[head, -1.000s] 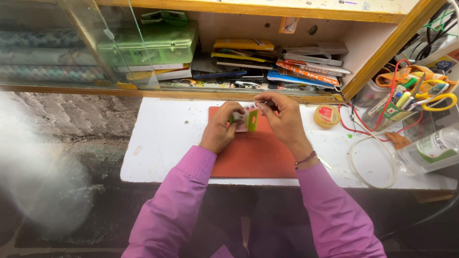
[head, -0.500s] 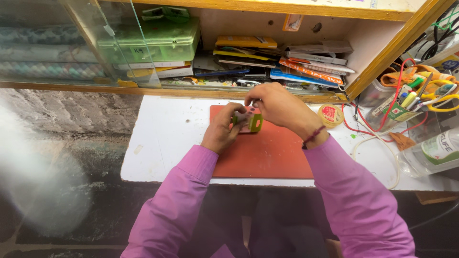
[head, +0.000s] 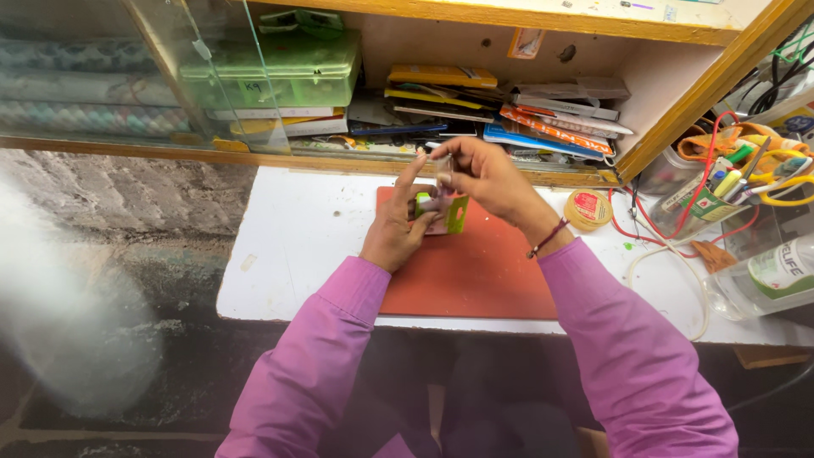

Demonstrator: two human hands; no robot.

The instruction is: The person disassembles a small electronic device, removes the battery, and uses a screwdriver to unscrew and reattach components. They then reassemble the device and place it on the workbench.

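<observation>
Two hands work at the centre of the frame, both in purple sleeves. The left hand (head: 392,231) has its grip closed around one small green and pink card piece (head: 447,214), the forefinger sticking up beside it. The right hand (head: 485,176) pinches one thin metal tool (head: 444,172) between thumb and fingertips, the grip tight, directly above the card piece. The piece sits just over the upper edge of one red mat (head: 475,271), which lies on one white desk (head: 297,246).

To the right of the mat lies one round yellow tape roll (head: 588,209), with a red wire (head: 653,233) and a white cable (head: 670,267) looping past it. At the right edge stand one clear tub of tools (head: 721,182) and one clear bottle (head: 767,276) lying on its side. Across the top of the frame runs a wooden shelf (head: 509,13); under it are one green plastic case (head: 280,72) behind a glass pane and a flat stack of books and packets (head: 509,114). The right forearm crosses over the mat's right part and hides some of it.

Compared with half a second earlier, the right hand has lifted slightly and its wrist has swung towards the lower right, and the card piece now shows more plainly between the hands.
</observation>
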